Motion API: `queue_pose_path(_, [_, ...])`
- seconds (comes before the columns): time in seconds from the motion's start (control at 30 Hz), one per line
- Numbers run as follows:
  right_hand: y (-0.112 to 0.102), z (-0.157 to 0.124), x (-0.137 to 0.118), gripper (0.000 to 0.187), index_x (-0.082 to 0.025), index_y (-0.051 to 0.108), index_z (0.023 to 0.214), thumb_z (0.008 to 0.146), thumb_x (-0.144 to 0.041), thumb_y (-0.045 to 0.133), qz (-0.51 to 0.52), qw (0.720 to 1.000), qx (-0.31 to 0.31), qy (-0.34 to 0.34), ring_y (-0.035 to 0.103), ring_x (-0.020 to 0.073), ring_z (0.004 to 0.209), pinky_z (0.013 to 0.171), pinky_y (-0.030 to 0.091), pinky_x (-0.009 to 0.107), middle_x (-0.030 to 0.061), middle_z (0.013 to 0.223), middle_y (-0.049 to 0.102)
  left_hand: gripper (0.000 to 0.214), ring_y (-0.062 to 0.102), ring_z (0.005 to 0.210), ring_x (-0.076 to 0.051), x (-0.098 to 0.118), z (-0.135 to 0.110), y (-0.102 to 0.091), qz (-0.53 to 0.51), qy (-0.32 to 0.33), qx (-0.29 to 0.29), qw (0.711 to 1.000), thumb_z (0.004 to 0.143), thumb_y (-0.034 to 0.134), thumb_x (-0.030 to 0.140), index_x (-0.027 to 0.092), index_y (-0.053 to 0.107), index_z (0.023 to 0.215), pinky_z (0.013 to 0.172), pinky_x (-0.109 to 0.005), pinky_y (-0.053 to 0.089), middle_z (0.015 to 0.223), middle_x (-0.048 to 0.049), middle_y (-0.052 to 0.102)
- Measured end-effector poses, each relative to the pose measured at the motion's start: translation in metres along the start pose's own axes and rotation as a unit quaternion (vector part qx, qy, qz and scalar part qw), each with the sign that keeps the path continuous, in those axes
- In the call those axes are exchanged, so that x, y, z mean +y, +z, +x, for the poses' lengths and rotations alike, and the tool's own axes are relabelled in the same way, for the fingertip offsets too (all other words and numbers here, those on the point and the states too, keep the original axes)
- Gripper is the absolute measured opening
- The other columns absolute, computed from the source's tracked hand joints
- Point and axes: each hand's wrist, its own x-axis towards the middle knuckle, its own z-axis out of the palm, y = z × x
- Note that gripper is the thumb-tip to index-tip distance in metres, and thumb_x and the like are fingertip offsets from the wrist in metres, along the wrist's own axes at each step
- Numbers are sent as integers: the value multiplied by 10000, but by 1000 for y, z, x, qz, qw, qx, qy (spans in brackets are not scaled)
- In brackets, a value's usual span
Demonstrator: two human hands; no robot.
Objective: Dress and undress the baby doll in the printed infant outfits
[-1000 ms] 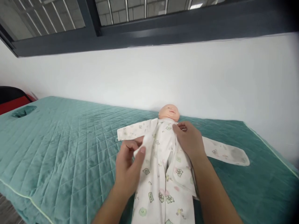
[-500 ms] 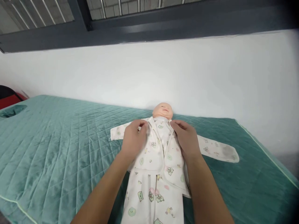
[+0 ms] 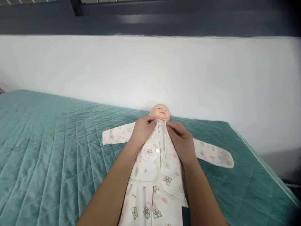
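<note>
Head camera view, looking down along two bare forearms. A baby doll (image 3: 160, 112) lies on its back on a bed (image 3: 47, 131) covered in teal quilted fabric, with its head pointing away from the person towards a white wall (image 3: 164, 69). The doll wears a white baby suit (image 3: 152, 175) printed with small green and pink animals.

Both hands are closed on the suit just below the doll's chin. The left hand (image 3: 142, 130) grips the front panel on the left side of the doll's neck. The right hand (image 3: 181, 139) pinches the edge of the other panel on the right side of the neck. The two hands sit close together, with a narrow strip of cloth between them.

A small round snap (image 3: 157, 150) shows on the suit over the doll's chest, below the hands. One sleeve (image 3: 115, 136) lies flat on the bed to the left of the doll, and the other sleeve (image 3: 215, 153) lies flat to its right. A dark window frame (image 3: 164, 22) runs along the wall above the doll.
</note>
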Motion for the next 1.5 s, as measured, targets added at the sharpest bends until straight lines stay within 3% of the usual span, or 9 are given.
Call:
queue_pose_path(0.13, [1,1,-9,269,-247,772,1045,851,-394,656,-18,999,47,4,643,212,998,919,495,369,40,1115,717,126,639,796,-172,-4,-1,0,-12,-4,14,1000,863,619,260,184,709,818,760,-295,462,857,-31,735])
queue_pose_path(0.33, [14,13,-19,204,-242,782,964,862,-324,625,-66,997,-39,-24,641,196,957,896,480,344,39,1075,731,107,634,765,-140,-5,1,1,-60,17,46,997,894,607,235,166,674,849,738,-266,468,842,-26,726])
queue_pose_path(0.53, [17,8,-14,231,-231,766,997,838,-342,641,-51,998,-7,28,614,174,831,794,471,321,33,1005,728,83,680,835,-147,-4,-1,5,-98,28,26,994,866,650,183,161,730,870,792,-266,498,914,-43,764])
queue_pose_path(0.67, [15,6,-13,281,-221,740,1029,800,-372,675,-58,996,-22,68,570,152,718,707,448,303,15,877,689,115,704,880,-166,-3,-2,4,-113,30,21,993,873,645,190,174,759,874,843,-291,516,939,-46,781])
queue_pose_path(0.8, [15,7,-16,334,-217,717,1066,768,-365,685,-84,993,-32,71,545,140,684,695,442,306,18,905,677,96,698,887,-164,-5,-2,4,-120,27,18,992,864,652,193,177,746,866,855,-295,514,944,-47,775])
queue_pose_path(0.97, [15,8,-15,340,-221,724,1060,758,-367,669,-102,993,-39,50,536,147,681,704,440,318,16,878,658,28,653,834,-137,-6,-2,5,-99,26,36,994,860,653,209,183,662,867,782,-264,491,905,-25,728])
queue_pose_path(1.2, [15,8,-18,296,-224,745,1018,771,-357,652,-126,989,-55,52,524,149,678,699,425,318,11,858,642,143,658,842,-170,3,-5,5,-39,-9,15,999,890,639,312,191,694,944,769,-300,489,921,-41,730])
queue_pose_path(1.5, [16,8,-17,312,-220,739,1040,785,-384,666,-112,990,-54,71,556,161,732,707,420,312,22,908,670,212,679,878,-172,0,-2,5,-29,-22,18,999,815,609,118,197,691,993,802,-305,509,970,-41,728])
